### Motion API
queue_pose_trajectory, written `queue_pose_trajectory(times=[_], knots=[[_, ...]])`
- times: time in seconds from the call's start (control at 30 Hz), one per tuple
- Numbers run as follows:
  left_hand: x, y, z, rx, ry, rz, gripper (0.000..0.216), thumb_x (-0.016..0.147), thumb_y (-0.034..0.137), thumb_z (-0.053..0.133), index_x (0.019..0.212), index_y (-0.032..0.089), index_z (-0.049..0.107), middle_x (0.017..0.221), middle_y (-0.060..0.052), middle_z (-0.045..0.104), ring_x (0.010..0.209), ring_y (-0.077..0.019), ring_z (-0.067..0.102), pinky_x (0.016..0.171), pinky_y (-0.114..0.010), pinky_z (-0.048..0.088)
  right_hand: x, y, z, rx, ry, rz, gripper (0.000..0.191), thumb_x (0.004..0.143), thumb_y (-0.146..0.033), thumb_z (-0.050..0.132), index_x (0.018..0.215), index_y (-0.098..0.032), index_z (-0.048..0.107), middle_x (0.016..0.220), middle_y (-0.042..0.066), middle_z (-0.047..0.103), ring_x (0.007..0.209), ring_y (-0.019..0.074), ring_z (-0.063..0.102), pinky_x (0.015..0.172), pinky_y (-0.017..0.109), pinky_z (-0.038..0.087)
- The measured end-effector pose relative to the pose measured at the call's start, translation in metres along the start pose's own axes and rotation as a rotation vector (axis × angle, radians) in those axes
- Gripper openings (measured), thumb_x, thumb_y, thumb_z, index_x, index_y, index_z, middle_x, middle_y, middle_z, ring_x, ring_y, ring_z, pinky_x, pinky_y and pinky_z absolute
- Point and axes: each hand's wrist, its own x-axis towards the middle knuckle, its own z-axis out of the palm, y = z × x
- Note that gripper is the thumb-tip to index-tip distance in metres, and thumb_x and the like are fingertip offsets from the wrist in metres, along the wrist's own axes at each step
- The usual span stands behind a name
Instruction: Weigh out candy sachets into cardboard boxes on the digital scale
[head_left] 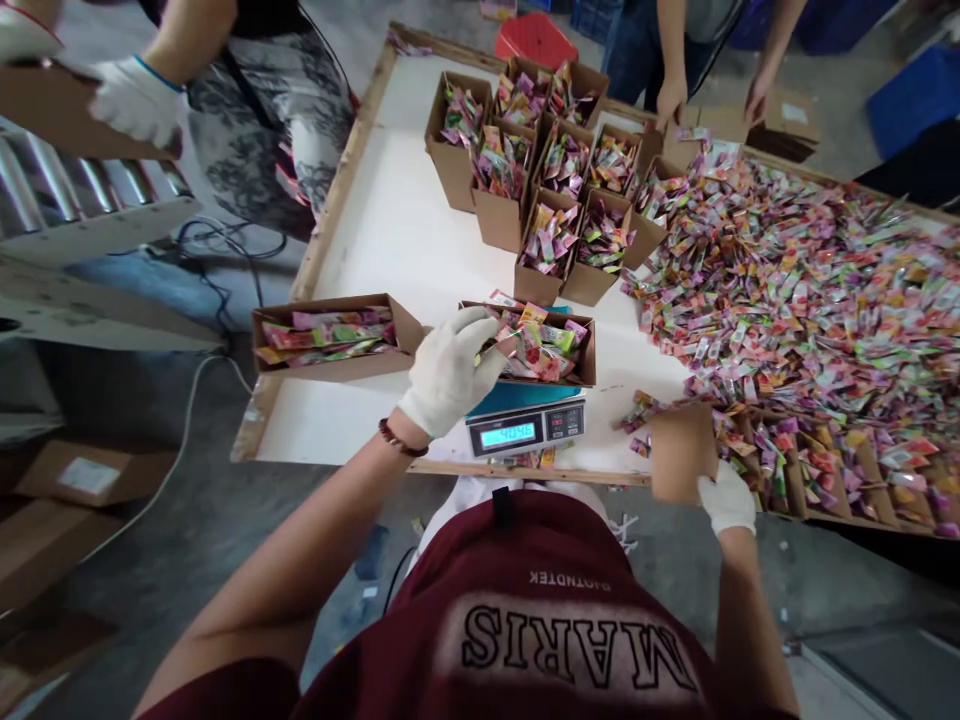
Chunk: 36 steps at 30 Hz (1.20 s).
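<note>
My left hand (452, 368), in a white glove, rests curled on the left end of a cardboard box (541, 342) full of colourful sachets. That box sits on a small digital scale (526, 428) with a lit display. My right hand (725, 497), also gloved, grips the flap of another brown box (681, 450) at the table's near edge. That box holds sachets too. A third filled box (330, 336) lies to the left of the scale, partly over the table's edge.
A large heap of loose sachets (810, 280) covers the right side of the white table (390, 230). Several upright filled boxes (551, 170) stand at the back. Other people's hands work at the far edge and upper left. Cartons lie on the floor at left.
</note>
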Motion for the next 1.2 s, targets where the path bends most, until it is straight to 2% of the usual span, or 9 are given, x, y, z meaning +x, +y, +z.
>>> queue_pose_trajectory(times=[0.13,0.23,0.33,0.47,0.6,0.73,0.93,1.03,1.2], knots=[[0.009,0.001,0.013,0.006,-0.042,0.082,0.03,0.098,0.041,0.052,0.099,0.017,0.07,0.109,-0.011,0.07,0.1,-0.0245,0.065,0.087,-0.037,0.052,-0.021,0.005,-0.02,-0.029,0.1,0.129,0.027,0.094,-0.034,0.055,0.11,-0.018,0.07,0.09,0.011,0.072,0.078,0.0238,0.066,0.065,0.031,0.045],[0.008,0.004,0.022,0.075,-0.156,0.158,0.036,0.092,0.047,0.061,0.11,0.017,0.069,0.119,-0.013,0.067,0.107,-0.0284,0.062,0.093,-0.043,0.05,-0.034,-0.009,-0.038,-0.056,0.257,0.054,0.036,0.093,-0.04,0.053,0.114,-0.015,0.068,0.091,0.012,0.073,0.075,0.0236,0.064,0.063,0.03,0.042],[0.002,0.008,0.035,0.246,-0.335,0.285,0.043,0.085,0.044,0.07,0.119,0.019,0.066,0.129,-0.015,0.062,0.117,-0.0335,0.056,0.097,-0.05,0.046,-0.037,-0.036,-0.057,-0.129,0.389,-0.074,0.041,0.096,-0.044,0.047,0.111,-0.012,0.068,0.093,0.015,0.073,0.074,0.0243,0.063,0.063,0.032,0.041],[-0.015,0.007,0.049,0.366,-0.401,0.337,0.025,0.097,0.018,0.049,0.11,0.02,0.07,0.126,-0.015,0.064,0.112,-0.0307,0.058,0.089,-0.048,0.046,-0.029,-0.078,-0.081,-0.242,0.389,-0.24,0.044,0.102,-0.042,0.035,0.097,-0.014,0.068,0.101,0.018,0.072,0.078,0.0249,0.064,0.065,0.033,0.04],[-0.045,-0.007,0.033,0.309,-0.477,0.379,0.025,0.095,0.013,0.05,0.104,0.02,0.072,0.121,-0.011,0.068,0.106,-0.0282,0.061,0.078,-0.042,0.049,-0.012,-0.123,-0.097,-0.23,0.41,-0.314,0.039,0.101,-0.042,0.039,0.101,-0.016,0.068,0.098,0.017,0.074,0.079,0.0254,0.066,0.065,0.032,0.039],[-0.088,-0.031,-0.017,0.241,-0.512,0.377,0.024,0.09,0.011,0.058,0.104,0.024,0.073,0.121,-0.007,0.07,0.114,-0.026,0.061,0.088,-0.04,0.053,0.01,-0.178,-0.098,-0.173,0.382,-0.5,0.03,0.1,-0.033,0.044,0.109,-0.017,0.069,0.091,0.013,0.075,0.081,0.0244,0.067,0.068,0.031,0.039],[-0.154,-0.078,-0.096,0.272,-0.501,0.143,0.033,0.086,0.012,0.055,0.106,0.029,0.075,0.116,-0.006,0.072,0.112,-0.0273,0.064,0.092,-0.039,0.057,0.042,-0.258,-0.075,-0.249,0.046,-0.78,0.028,0.1,-0.022,0.047,0.117,-0.021,0.069,0.107,0.01,0.076,0.093,0.0234,0.069,0.076,0.032,0.042],[-0.176,-0.113,-0.098,0.322,-0.449,0.003,0.033,0.083,0.014,0.052,0.1,0.028,0.077,0.121,-0.008,0.071,0.114,-0.0294,0.064,0.091,-0.041,0.058,0.054,-0.277,-0.065,-0.254,-0.035,-0.838,0.033,0.1,-0.021,0.046,0.124,-0.021,0.068,0.115,0.009,0.075,0.1,0.0225,0.068,0.081,0.032,0.043],[-0.184,-0.183,-0.055,0.449,-0.353,-0.193,0.031,0.081,0.012,0.049,0.089,0.022,0.078,0.124,-0.014,0.071,0.114,-0.0328,0.065,0.093,-0.046,0.057,0.062,-0.283,-0.066,-0.234,-0.03,-0.864,0.034,0.098,-0.02,0.05,0.126,-0.021,0.069,0.117,0.009,0.074,0.103,0.0257,0.067,0.089,0.037,0.045]])
